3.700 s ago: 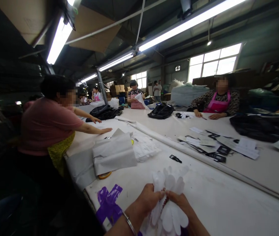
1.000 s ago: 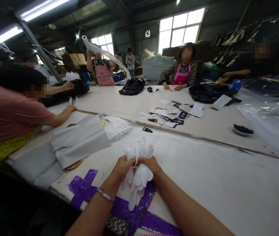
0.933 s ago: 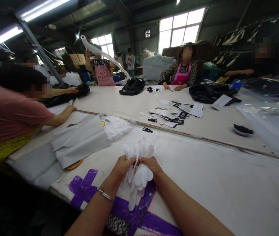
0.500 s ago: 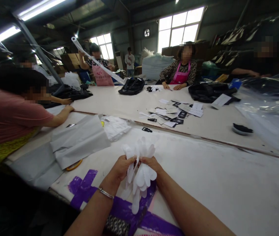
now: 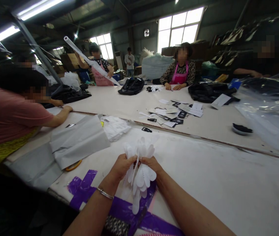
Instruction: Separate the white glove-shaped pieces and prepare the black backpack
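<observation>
Strips of white material [image 5: 141,178], round-ended and fanned out in a loose bunch, are held in front of the person, above the near edge of the desk [image 5: 215,173]. Left grip [image 5: 121,167] and right grip [image 5: 154,166] pinch the bunch from either side, thumbs laid over it and pointing toward each other, nearly meeting at its middle. Most of the other fingers are hidden behind the strips. Some ends stick up beyond the thumbs; others hang down, the lowest one in front of purple tape [image 5: 82,190] stuck along the desk's edge; whether it touches the tape cannot be told. A silvery bangle [image 5: 105,194] circles the left wrist.

Left of the bunch lies a large grey sheet [image 5: 80,142], an orange loop [image 5: 73,165] showing at its lower edge and a white bundle [image 5: 116,128] just beside it on the right. A small black tag [image 5: 146,129] sits beyond the strips, near the seam in the desk. Past the seam, cards [image 5: 170,114] are scattered in an overlapping pile.

At the left, a co-worker in a pink shirt [image 5: 12,114] leans over the desk. Across it, another person in a pink apron [image 5: 97,79] holds a long white roll [image 5: 85,57] aslant.
</observation>
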A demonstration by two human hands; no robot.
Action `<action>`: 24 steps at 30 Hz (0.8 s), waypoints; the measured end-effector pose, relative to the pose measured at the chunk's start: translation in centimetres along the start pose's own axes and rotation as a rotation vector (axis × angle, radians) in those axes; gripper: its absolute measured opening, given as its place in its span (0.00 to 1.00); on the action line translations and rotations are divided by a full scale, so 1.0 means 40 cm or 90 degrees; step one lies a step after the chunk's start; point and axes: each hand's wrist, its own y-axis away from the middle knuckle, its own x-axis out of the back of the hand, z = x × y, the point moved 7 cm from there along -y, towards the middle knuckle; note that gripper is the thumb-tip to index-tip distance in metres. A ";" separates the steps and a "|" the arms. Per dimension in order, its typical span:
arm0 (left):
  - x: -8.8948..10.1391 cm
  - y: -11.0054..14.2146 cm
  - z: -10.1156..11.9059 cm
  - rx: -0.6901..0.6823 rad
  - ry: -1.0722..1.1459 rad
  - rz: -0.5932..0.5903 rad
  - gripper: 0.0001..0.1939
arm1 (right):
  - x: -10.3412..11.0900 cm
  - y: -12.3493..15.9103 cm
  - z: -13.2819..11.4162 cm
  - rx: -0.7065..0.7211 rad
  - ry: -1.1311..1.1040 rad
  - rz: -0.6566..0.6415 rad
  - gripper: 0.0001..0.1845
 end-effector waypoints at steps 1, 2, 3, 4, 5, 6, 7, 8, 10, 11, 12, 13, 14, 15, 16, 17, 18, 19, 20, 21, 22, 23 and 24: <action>0.007 0.001 0.009 -0.012 -0.047 0.010 0.20 | -0.003 0.002 -0.001 0.001 0.000 0.002 0.16; 0.012 0.003 0.020 -0.022 -0.090 0.018 0.20 | -0.006 0.004 -0.002 0.003 0.000 0.005 0.15; 0.017 0.005 0.031 -0.030 -0.126 0.025 0.19 | -0.008 0.005 -0.002 0.006 -0.001 0.009 0.15; 0.020 0.008 0.042 -0.036 -0.157 0.032 0.18 | -0.010 0.005 -0.001 0.008 -0.001 0.012 0.15; 0.022 0.010 0.055 -0.043 -0.183 0.039 0.18 | -0.010 0.005 0.000 0.011 -0.001 0.016 0.14; 0.022 0.012 0.067 -0.052 -0.206 0.042 0.17 | -0.010 0.005 0.001 0.014 -0.001 0.019 0.14; 0.020 0.014 0.078 -0.061 -0.228 0.044 0.16 | -0.010 0.004 0.002 0.017 -0.002 0.021 0.14; 0.018 0.015 0.087 -0.070 -0.250 0.042 0.15 | -0.010 0.003 0.003 0.020 -0.002 0.022 0.14; 0.011 0.013 0.099 -0.080 -0.285 0.030 0.14 | -0.010 0.003 0.003 0.025 -0.001 0.021 0.15; 0.008 0.011 0.101 -0.080 -0.298 0.023 0.14 | -0.011 0.003 0.002 0.027 0.001 0.019 0.16; 0.007 0.009 0.100 -0.077 -0.305 0.017 0.13 | -0.013 0.004 0.001 0.029 0.001 0.015 0.16; 0.007 0.006 0.099 -0.073 -0.308 0.013 0.13 | -0.015 0.006 -0.001 0.030 0.001 0.010 0.16; 0.009 0.003 0.097 -0.070 -0.308 0.012 0.13 | -0.017 0.007 -0.003 0.030 0.000 0.006 0.17; 0.011 0.001 0.096 -0.068 -0.304 0.011 0.14 | -0.019 0.008 -0.004 0.028 -0.002 0.003 0.17; 0.013 -0.001 0.094 -0.067 -0.296 0.011 0.15 | -0.019 0.009 -0.005 0.026 -0.005 0.003 0.17; 0.015 -0.003 0.093 -0.065 -0.282 0.011 0.16 | -0.019 0.010 -0.006 0.023 -0.006 0.004 0.16; 0.018 -0.004 0.091 -0.062 -0.264 0.011 0.16 | -0.018 0.010 -0.007 0.021 -0.007 0.007 0.16; 0.020 -0.005 0.090 -0.058 -0.241 0.010 0.17 | -0.017 0.010 -0.007 0.020 -0.007 0.008 0.16; 0.021 -0.006 0.088 -0.051 -0.219 0.009 0.18 | -0.017 0.009 -0.007 0.018 -0.006 0.008 0.16; 0.023 -0.007 0.086 -0.043 -0.200 0.010 0.18 | -0.016 0.009 -0.007 0.017 -0.004 0.007 0.16; 0.024 -0.008 0.085 -0.037 -0.187 0.012 0.18 | -0.016 0.008 -0.006 0.016 -0.003 0.005 0.17; 0.025 -0.009 0.084 -0.032 -0.180 0.015 0.18 | -0.016 0.008 -0.006 0.016 -0.002 0.004 0.17; 0.025 -0.009 0.084 -0.030 -0.176 0.016 0.18 | -0.016 0.007 -0.005 0.015 -0.002 0.002 0.17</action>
